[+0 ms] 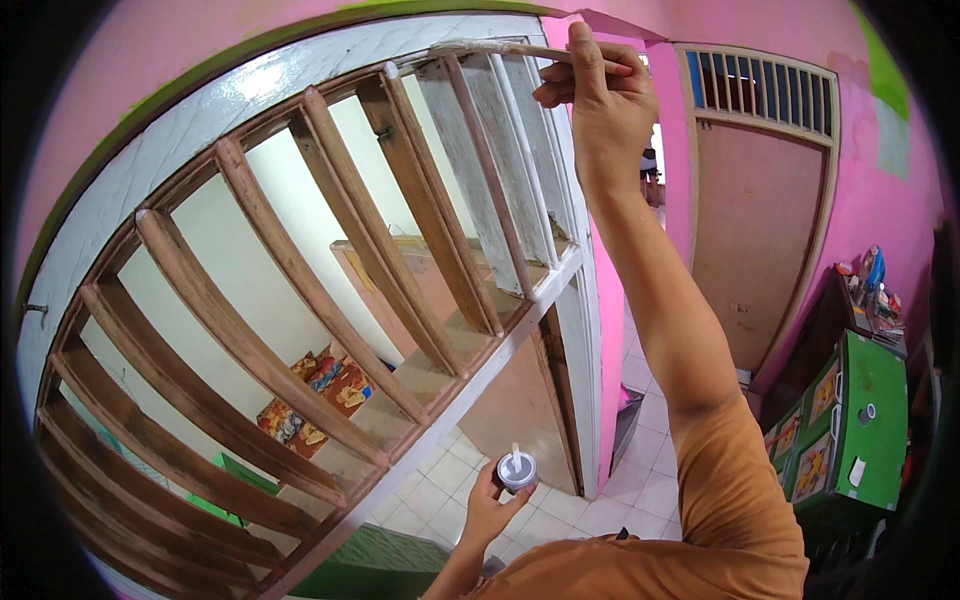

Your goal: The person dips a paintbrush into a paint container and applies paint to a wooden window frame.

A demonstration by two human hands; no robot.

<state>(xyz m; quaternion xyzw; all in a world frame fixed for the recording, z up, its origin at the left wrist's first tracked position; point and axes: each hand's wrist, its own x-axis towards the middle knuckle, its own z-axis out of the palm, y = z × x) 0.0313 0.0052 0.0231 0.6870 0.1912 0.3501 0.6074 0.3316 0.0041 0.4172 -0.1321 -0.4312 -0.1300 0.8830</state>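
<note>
My right hand (612, 105) is raised high and closed around the handle of a thin paintbrush (535, 50). The brush's tip reaches left to the top rail of a slatted wooden transom (335, 215), near its right end, and seems to touch it. Lower down, my left hand (490, 517) grips a small open paint can (517, 473) holding pale paint, with a whitish stick standing in it. Most slats are bare brown wood. One slim bar (525, 160) at the right end looks white, and the surrounding frame (255, 75) is glossy white-grey.
Through the slats show a room with a patterned cloth (315, 395) and a wooden door (520, 410). At right stands a green drawer cabinet (860, 420) beside a cluttered dark cabinet (830, 305). Behind my right arm is a closed door (750, 230) in a pink wall.
</note>
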